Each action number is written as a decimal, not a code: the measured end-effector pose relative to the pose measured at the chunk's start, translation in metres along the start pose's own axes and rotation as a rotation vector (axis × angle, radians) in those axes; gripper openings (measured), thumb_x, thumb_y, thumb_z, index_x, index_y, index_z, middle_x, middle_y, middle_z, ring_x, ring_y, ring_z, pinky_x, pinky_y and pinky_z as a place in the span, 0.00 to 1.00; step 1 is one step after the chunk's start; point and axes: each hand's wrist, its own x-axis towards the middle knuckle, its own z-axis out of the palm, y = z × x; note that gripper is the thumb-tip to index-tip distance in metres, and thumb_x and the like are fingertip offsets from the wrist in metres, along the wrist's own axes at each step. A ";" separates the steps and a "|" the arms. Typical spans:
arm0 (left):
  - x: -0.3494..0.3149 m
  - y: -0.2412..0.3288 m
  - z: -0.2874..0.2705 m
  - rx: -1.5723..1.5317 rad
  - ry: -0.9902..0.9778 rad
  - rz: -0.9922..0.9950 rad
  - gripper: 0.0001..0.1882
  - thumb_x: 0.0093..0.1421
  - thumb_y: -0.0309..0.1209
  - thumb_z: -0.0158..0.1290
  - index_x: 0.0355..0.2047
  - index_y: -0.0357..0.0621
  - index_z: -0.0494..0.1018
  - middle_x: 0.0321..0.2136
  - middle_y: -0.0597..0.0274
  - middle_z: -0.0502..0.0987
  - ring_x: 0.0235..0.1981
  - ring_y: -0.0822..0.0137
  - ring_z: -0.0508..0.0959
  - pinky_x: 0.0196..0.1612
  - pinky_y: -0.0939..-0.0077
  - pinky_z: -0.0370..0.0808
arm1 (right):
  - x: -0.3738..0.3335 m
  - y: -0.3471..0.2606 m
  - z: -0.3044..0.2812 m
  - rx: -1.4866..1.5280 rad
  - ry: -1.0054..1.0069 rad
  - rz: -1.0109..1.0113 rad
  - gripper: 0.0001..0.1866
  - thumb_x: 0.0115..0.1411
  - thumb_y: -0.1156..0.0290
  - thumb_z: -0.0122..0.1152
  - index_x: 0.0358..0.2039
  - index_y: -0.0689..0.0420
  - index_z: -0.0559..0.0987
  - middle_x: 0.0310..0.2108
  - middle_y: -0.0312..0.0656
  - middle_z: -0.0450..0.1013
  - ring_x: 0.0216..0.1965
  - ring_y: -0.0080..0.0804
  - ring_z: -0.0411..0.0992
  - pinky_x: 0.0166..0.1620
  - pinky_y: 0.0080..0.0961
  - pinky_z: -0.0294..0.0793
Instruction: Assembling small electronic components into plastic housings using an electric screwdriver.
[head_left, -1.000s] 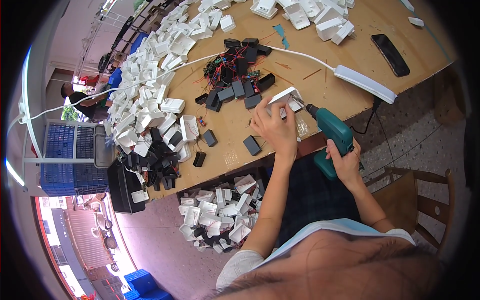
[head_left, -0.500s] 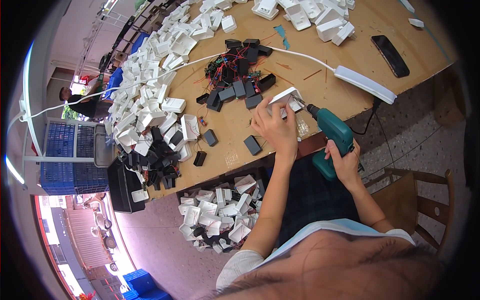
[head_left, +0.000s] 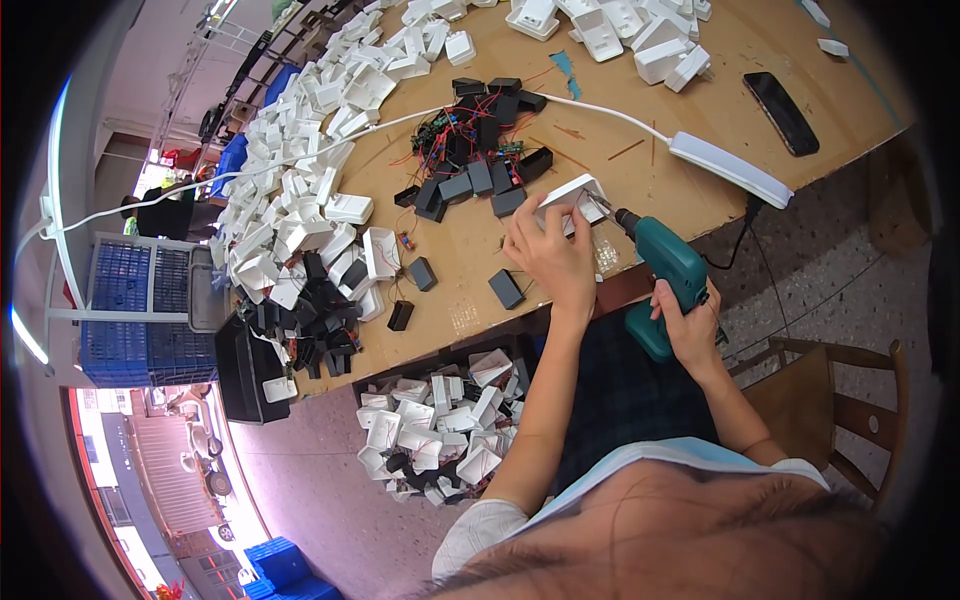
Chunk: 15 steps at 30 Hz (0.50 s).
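Note:
Near the table's front edge, my left hand (head_left: 553, 245) holds a white plastic casing (head_left: 577, 188) with its fingers round the sides. My right hand (head_left: 688, 318) grips a green cordless drill (head_left: 672, 262) by the handle. The drill's bit points left into the casing's open side; whether it touches a screw there is too small to tell. Just left of my left hand lies a small black box (head_left: 507, 289). Beyond it sits a heap of black boxes (head_left: 480, 178) tangled with red wires and green circuit boards.
White casings (head_left: 300, 190) pile along the table's left side, more at the far edge. A white power strip (head_left: 730, 170) and a phone (head_left: 780, 112) lie to the right. Below the table stands a container of white parts (head_left: 440, 425); a wooden chair (head_left: 840, 400) is at right. Another person (head_left: 165, 215) is far left.
My hands, the casing and the drill stay almost in place. At the far left, the other person has shifted posture slightly.

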 end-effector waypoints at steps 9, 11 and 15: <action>-0.001 0.001 0.000 -0.001 0.004 0.000 0.07 0.54 0.27 0.64 0.32 0.44 0.78 0.49 0.58 0.75 0.54 0.55 0.72 0.57 0.55 0.62 | -0.003 0.005 -0.004 -0.027 -0.006 -0.029 0.08 0.68 0.73 0.59 0.40 0.65 0.75 0.25 0.39 0.74 0.24 0.22 0.73 0.29 0.21 0.74; -0.001 0.001 0.000 -0.001 0.006 0.005 0.07 0.54 0.27 0.64 0.32 0.44 0.78 0.49 0.58 0.75 0.54 0.55 0.72 0.57 0.55 0.62 | -0.004 0.005 -0.004 -0.038 -0.008 -0.037 0.08 0.68 0.73 0.60 0.40 0.65 0.75 0.25 0.39 0.74 0.24 0.22 0.73 0.29 0.21 0.74; 0.000 0.000 0.001 -0.002 0.008 0.009 0.07 0.54 0.27 0.64 0.32 0.44 0.78 0.49 0.58 0.75 0.54 0.55 0.72 0.57 0.55 0.62 | -0.004 0.006 -0.004 -0.011 -0.002 -0.019 0.08 0.68 0.72 0.60 0.40 0.65 0.75 0.25 0.38 0.74 0.24 0.21 0.73 0.29 0.20 0.74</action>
